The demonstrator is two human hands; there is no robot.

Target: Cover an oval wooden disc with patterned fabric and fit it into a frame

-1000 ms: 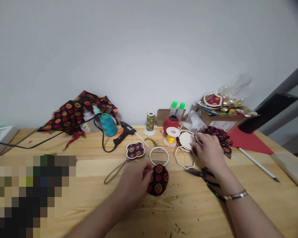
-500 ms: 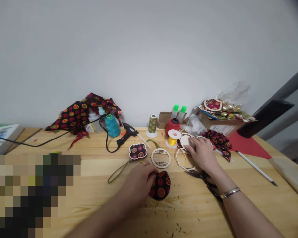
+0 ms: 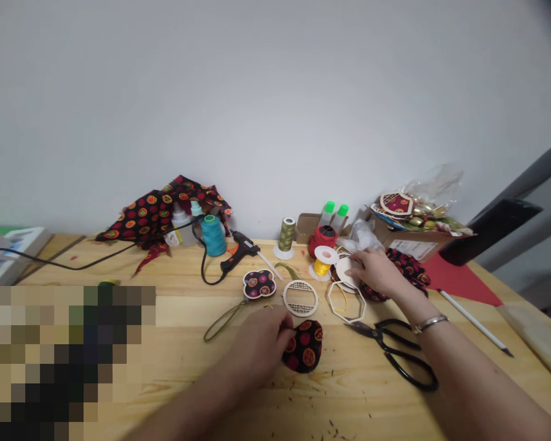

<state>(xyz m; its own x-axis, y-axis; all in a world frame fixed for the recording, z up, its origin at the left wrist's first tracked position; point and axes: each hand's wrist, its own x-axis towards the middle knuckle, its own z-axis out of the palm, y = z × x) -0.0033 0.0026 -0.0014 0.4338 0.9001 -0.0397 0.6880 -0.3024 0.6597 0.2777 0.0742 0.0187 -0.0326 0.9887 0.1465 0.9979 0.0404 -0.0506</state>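
A round piece of black patterned fabric (image 3: 308, 350) is pinched at its left edge by my left hand (image 3: 261, 337), low over the table. My right hand (image 3: 376, 271) is at the pile of parts on the right, its thumb and fingers closed on the edge of a white disc (image 3: 345, 274). Just in front of that disc lies an octagonal wooden frame (image 3: 329, 301) with yellow cord across it. A round lattice frame (image 3: 285, 301) lies between my hands, and a flower-shaped fabric pendant (image 3: 259, 284) with a green cord loop is left of it.
Black-handled scissors (image 3: 380, 337) lie below my right wrist. Behind stand a yellow thread spool (image 3: 322, 268), red cord (image 3: 322, 240), an olive spool (image 3: 286, 236), a glue gun (image 3: 241, 250) and a teal cone (image 3: 213, 236). A white pencil-like stick (image 3: 475, 320) lies right.
My right hand has drawn back slightly from over the white disc to its right edge, and the scissors show more fully. The left hand still holds the fabric; the view has shifted a little.
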